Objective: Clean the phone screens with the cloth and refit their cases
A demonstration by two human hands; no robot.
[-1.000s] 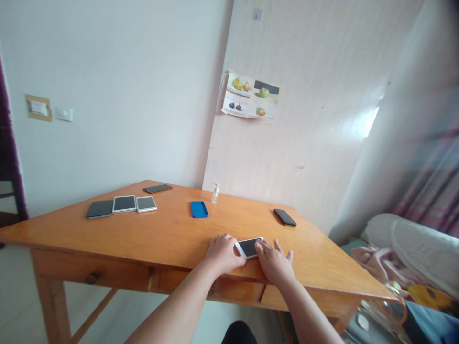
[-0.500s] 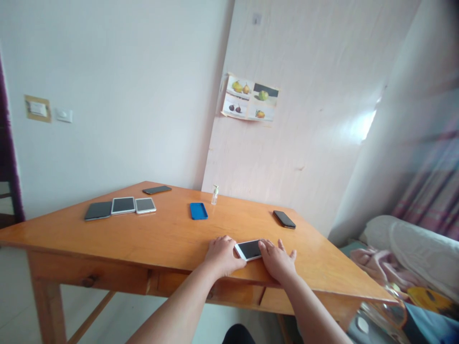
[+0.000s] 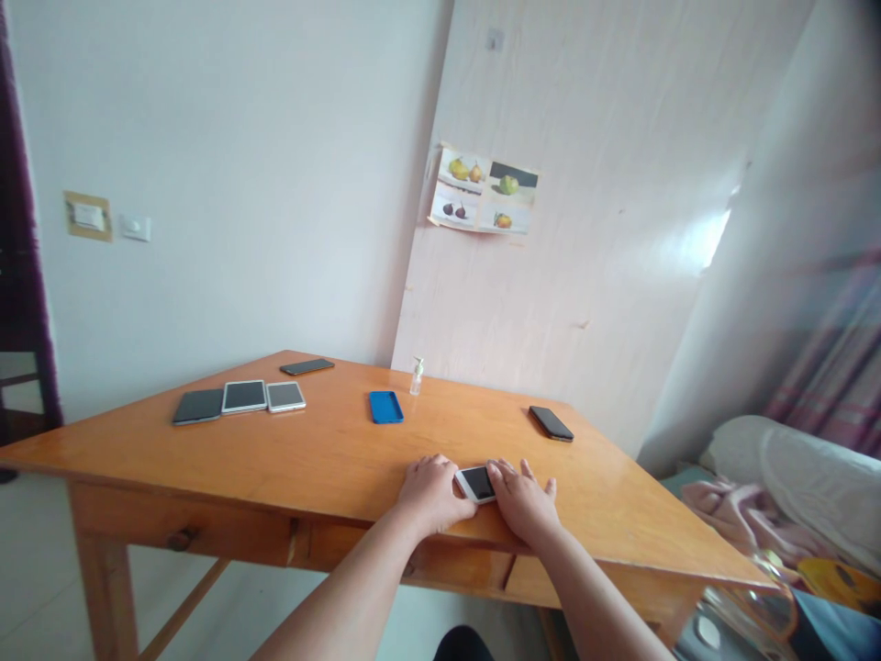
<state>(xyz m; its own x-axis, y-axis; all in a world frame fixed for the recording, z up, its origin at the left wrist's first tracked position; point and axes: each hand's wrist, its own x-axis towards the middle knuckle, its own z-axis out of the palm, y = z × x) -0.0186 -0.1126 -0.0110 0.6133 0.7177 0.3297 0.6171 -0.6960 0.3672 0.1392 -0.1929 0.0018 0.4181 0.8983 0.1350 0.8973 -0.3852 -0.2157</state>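
Note:
A white smartphone with a dark screen lies face up near the table's front edge. My left hand curls around its left end, thumb along the near edge and fingers at the far side. Over the right part of the screen rests my right hand, its fingers spread and stretched forward, hiding that end of the phone. Beyond them a blue phone case lies on the wooden table, and a small clear pump bottle stands behind it.
A dark phone lies at the right. On the left are a dark tablet, two white-framed devices, a larger one and a smaller one, and another dark phone near the wall. A bed with bedding stands at the right.
My right hand has slid left over the phone and covers more of its screen. My left hand stays at the left end. The view has shifted slightly.

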